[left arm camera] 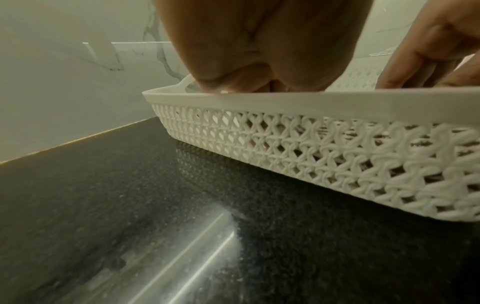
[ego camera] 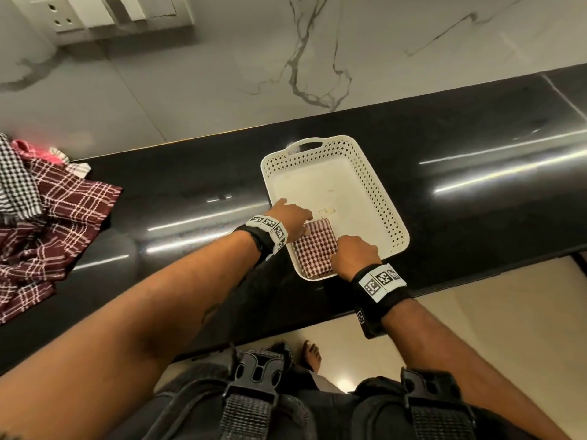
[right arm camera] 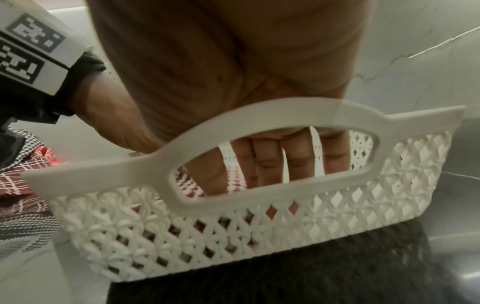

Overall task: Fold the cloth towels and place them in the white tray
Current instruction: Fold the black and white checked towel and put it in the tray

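The white lattice tray stands on the black counter. A folded maroon-and-white checked towel lies flat in its near-left corner. My left hand reaches over the tray's left rim, fingertips down on the towel's far-left edge. My right hand stands at the towel's near-right edge. Through the tray handle its fingers show straight, pointing down onto the towel. Neither hand lifts the towel. The rim hides the left fingertips in the left wrist view.
A heap of unfolded towels, maroon plaid and black-white check, lies at the counter's left end. A marble-look wall with a socket panel backs the counter. The counter's front edge runs just below the tray.
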